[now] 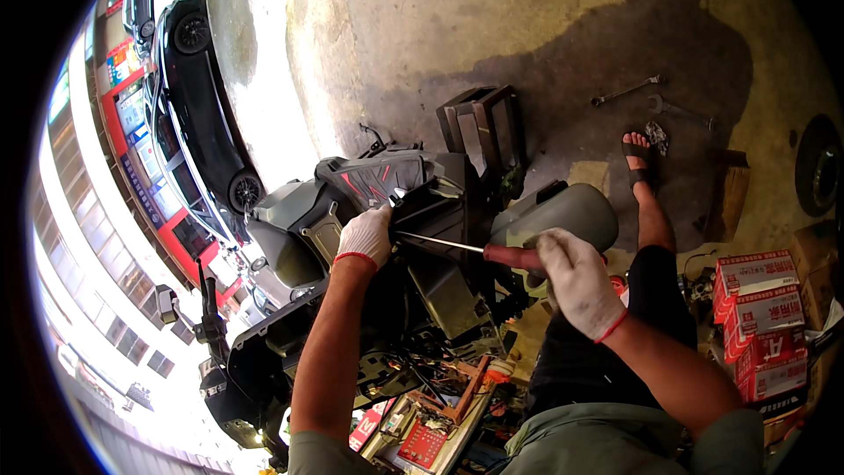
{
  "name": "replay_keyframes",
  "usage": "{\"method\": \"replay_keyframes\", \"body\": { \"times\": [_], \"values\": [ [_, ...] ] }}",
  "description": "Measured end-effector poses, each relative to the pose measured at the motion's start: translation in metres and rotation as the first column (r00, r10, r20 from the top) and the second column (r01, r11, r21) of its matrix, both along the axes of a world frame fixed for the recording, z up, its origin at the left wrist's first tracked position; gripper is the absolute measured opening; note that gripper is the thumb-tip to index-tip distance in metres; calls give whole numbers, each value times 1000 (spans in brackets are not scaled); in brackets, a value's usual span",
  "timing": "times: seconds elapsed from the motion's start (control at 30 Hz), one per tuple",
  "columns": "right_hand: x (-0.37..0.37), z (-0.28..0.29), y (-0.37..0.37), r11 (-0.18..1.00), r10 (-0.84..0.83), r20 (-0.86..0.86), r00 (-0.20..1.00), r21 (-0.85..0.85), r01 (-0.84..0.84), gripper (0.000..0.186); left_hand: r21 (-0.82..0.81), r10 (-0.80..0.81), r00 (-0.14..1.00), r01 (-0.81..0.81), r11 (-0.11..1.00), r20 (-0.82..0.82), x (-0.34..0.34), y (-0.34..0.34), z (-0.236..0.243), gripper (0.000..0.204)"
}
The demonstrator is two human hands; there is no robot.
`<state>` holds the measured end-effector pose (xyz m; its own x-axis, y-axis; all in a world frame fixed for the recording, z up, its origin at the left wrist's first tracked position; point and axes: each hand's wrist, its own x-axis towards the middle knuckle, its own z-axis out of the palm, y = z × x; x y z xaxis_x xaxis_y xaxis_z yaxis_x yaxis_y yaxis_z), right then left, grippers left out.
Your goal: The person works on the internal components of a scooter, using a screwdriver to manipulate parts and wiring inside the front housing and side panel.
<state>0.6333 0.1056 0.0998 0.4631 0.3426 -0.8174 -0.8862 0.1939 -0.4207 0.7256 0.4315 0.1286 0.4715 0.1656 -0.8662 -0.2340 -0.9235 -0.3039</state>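
Right hand: white knit-gloved right hand (576, 281) wrapped around the red handle of a long steel-shafted screwdriver (512, 256).
Left hand: white knit-gloved left hand (362, 239), red-cuffed, fingers curled at the shaft's far end; whether they pinch shaft or bodywork, cannot tell.
Screwdriver: between both hands, roughly level, above the partly opened black-and-grey plastic-bodied vehicle (444, 295).
Obstruction: left hand hides the shaft tip.
Beyond handle: rounded grey-green pad (576, 215).
Far, centre: dark box-shaped frame (479, 127) on the concrete.
Far right: two steel wrenches (629, 90) (684, 112) near the sandalled foot (636, 158).
Right edge: black tyre (818, 167); nearer, stacked red-and-white cardboard boxes (760, 321).
Near, centre: cluttered tabletop with a flat red panel (423, 445).
Far left: parked black car (200, 97).
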Motion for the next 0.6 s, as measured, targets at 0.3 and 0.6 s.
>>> {"method": "replay_keyframes", "body": {
  "times": [0.3,0.6],
  "values": [
    [6,-4,-10,980,33,-210,977,197,9,21,-27,-31,999,32,999,29,-2,0,0,26],
    [5,0,-8,986,-3,-217,976,160,38,25,-45,-53,998,55,997,37,-3,3,0,22]
  ]
}}
